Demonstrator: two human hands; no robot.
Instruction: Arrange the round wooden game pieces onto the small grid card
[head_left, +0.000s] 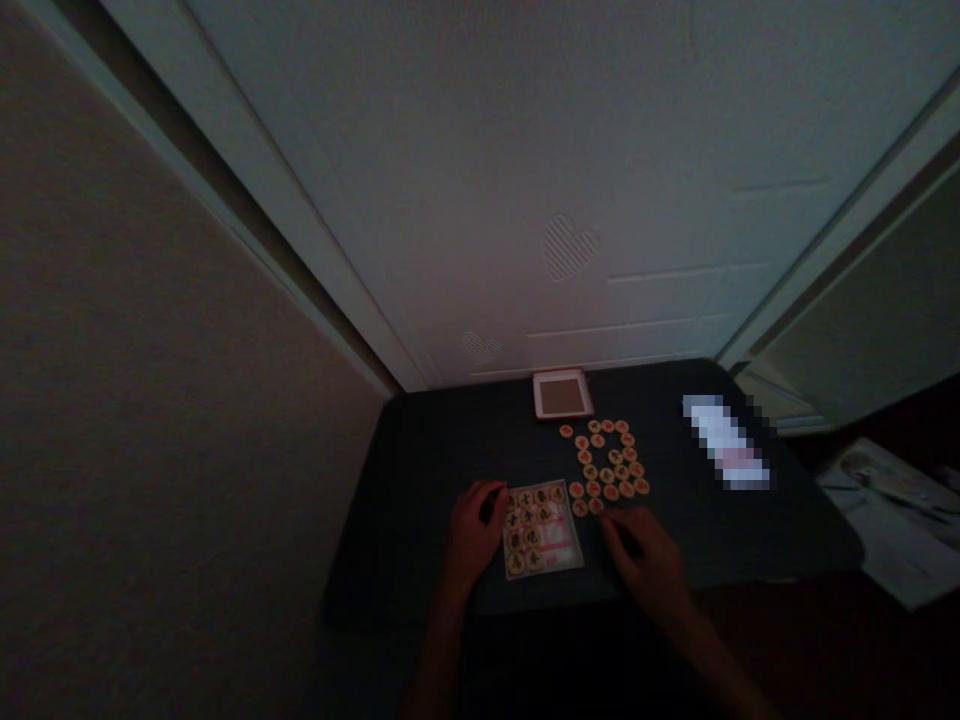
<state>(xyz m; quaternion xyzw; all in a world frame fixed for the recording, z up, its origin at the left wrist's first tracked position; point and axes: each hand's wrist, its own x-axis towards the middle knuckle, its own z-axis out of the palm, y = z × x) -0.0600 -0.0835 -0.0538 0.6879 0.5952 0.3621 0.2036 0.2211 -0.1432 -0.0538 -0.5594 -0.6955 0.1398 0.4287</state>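
My left hand (477, 528) rests at the left edge of a small square paper board (556, 548), its fingers loosely curved and a gap showing between thumb and forefinger. Rows of round xiangqi pieces with dark characters (528, 517) lie on the board, filling its top and left parts. To the right, my right hand (651, 562) has its thumb and forefinger drawn together, the tips close to a loose xiangqi piece (596, 507). Whether something sits between those tips is too dark to tell. Several more loose pieces (611, 492), many with red characters, spread above that hand.
An open shallow box (562, 397) stands at the back of the dark table (420, 460), against a white panel with embossed hearts (568, 247). A bright, pixelated phone-like object (724, 440) lies at the right. Papers or bags (892, 520) are beyond the table's right edge.
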